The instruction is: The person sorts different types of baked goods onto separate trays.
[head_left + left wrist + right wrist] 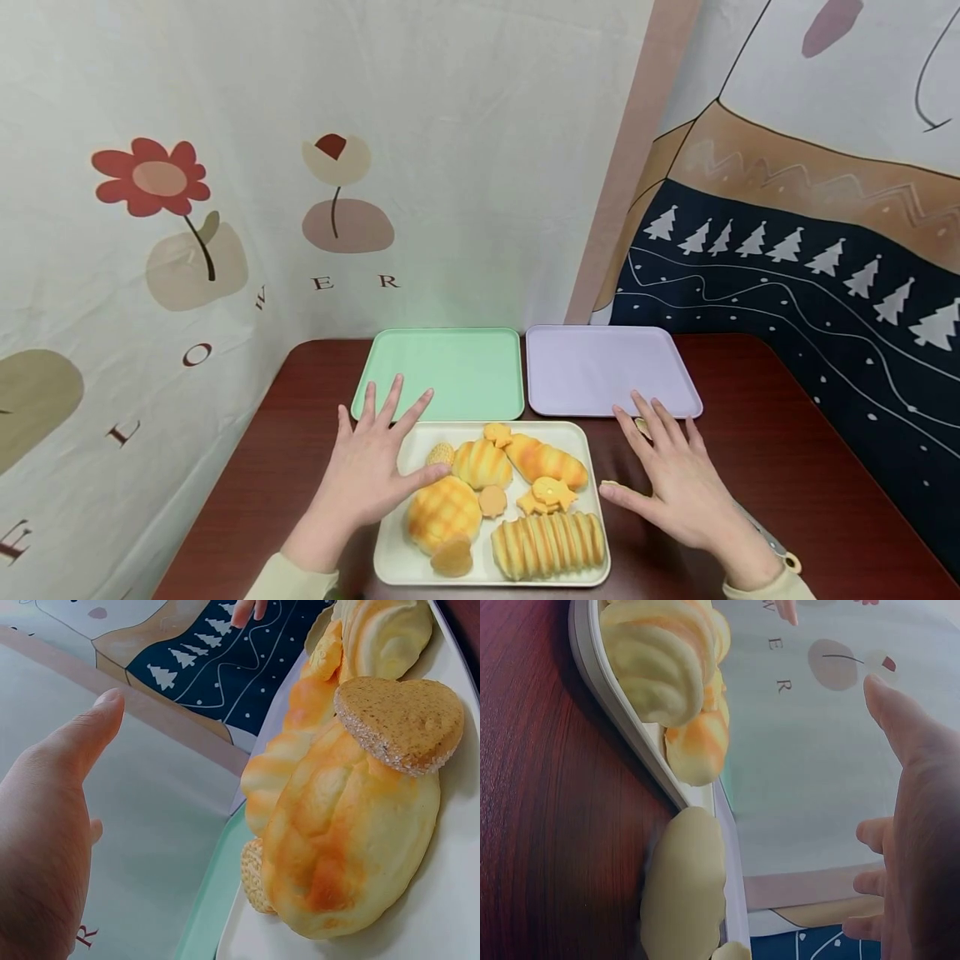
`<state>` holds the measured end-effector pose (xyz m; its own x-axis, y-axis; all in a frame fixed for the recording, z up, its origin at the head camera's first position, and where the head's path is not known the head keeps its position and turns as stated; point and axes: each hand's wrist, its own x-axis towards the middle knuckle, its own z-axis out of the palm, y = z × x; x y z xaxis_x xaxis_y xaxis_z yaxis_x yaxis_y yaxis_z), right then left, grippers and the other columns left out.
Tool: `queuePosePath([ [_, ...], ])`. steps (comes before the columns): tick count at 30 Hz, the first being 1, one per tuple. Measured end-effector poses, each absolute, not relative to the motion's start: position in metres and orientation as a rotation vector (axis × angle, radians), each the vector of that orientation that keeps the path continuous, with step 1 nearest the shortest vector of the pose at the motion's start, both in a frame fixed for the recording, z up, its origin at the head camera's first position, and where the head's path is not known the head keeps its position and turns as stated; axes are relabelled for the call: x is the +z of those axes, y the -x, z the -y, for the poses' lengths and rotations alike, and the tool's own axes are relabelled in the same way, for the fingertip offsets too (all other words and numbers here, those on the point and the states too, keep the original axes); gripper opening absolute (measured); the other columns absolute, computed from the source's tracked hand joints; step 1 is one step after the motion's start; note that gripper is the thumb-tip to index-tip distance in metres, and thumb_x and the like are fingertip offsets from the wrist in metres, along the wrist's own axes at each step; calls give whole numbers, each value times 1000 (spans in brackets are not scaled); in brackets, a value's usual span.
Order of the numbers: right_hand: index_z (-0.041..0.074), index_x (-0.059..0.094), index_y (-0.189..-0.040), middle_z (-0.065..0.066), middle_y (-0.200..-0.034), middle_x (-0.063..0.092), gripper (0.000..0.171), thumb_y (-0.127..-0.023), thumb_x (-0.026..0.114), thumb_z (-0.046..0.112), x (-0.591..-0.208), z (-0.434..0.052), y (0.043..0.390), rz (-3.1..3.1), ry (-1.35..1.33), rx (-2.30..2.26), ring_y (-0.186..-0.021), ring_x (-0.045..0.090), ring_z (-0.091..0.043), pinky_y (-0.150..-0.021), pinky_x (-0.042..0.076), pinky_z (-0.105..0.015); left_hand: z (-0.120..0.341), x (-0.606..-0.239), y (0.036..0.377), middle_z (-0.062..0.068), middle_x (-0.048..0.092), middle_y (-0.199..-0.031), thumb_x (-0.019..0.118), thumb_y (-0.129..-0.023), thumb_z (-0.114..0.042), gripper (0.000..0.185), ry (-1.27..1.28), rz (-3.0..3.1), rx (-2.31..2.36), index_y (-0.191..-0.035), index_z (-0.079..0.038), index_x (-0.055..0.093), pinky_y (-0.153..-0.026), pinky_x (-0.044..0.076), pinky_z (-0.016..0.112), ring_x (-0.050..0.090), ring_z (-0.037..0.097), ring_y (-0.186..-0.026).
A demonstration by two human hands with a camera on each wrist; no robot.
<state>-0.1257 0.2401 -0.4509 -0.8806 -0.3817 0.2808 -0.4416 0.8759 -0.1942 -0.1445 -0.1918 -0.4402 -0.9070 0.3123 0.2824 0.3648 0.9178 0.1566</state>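
Observation:
A cream tray [577,442] at the table's near edge holds several breads and cookies: a crosshatched round bun [444,512], a ridged loaf [549,542], a shell-shaped bun [482,462] and a long roll [546,461]. My left hand [375,467] is open with spread fingers over the tray's left rim, holding nothing. My right hand [671,475] is open, palm down above the table just right of the tray. In the left wrist view the left hand [52,825] is beside a bun [345,825] topped by a heart cookie [401,724]. In the right wrist view the right hand [922,825] is apart from the ridged loaf [660,660].
An empty green tray [450,375] and an empty lavender tray [600,371] lie side by side behind the cream tray. Two small pale cookies [609,483] [641,425] lie on the dark wooden table [787,467] by my right hand. Patterned cloth walls close the back and right.

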Motion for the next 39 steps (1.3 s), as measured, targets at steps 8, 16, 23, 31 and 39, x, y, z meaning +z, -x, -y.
queuePosePath([
  [8,14,35,-166,-13,-174,19,100,-92,67,73,-452,-247,124,2830,-576,443,-154,21,-45,-110,18,-83,194,-440,141,9,9,-176,66,-86,-80,99,484,2856,-387,-168,-40,27,-111,8,85,5,50,-158],
  [16,13,35,-166,-10,-174,19,101,-90,72,69,-451,-251,120,2804,-552,479,-153,23,-44,-113,16,-80,196,-439,137,8,11,-176,68,-87,-77,98,456,2863,-432,-168,-38,29,-112,8,83,5,48,-158],
  [23,14,37,-165,-11,-173,21,101,-88,73,69,-450,-255,117,2812,-518,508,-151,27,-45,-113,17,-80,199,-439,133,11,15,-175,69,-92,-69,91,438,2849,-493,-168,-36,30,-111,13,84,11,50,-157],
  [31,18,26,-170,-12,-174,18,104,-90,73,66,-453,-263,113,2815,-513,510,-149,28,-47,-115,14,-78,202,-440,130,14,18,-174,67,-95,-65,88,424,2850,-560,-169,-37,28,-110,14,84,15,50,-156],
  [39,17,23,-170,-14,-173,21,105,-91,75,61,-454,-271,109,2824,-499,507,-151,28,-44,-115,14,-78,207,-440,127,15,21,-173,65,-98,-62,84,392,2856,-603,-168,-35,30,-109,16,85,17,51,-155],
])
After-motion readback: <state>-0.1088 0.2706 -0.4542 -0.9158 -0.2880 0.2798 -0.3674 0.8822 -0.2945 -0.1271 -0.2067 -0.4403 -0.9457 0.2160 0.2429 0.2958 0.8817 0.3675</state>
